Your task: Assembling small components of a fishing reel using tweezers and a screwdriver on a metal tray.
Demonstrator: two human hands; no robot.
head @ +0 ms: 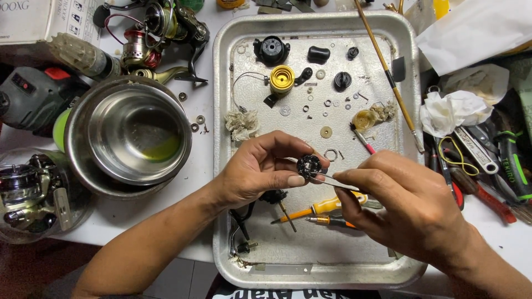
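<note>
Centrally, round black gear (pixel 308 165), thin steel tweezers (pixel 332 182).

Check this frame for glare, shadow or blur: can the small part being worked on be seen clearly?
Head view: even overhead light, soft shadows only. The metal tray shows mild sheen and the steel bowl bright reflections, neither washing out detail. The small black round part in the left hand is sharp; the right hand holds thin tweezers to it.
</note>
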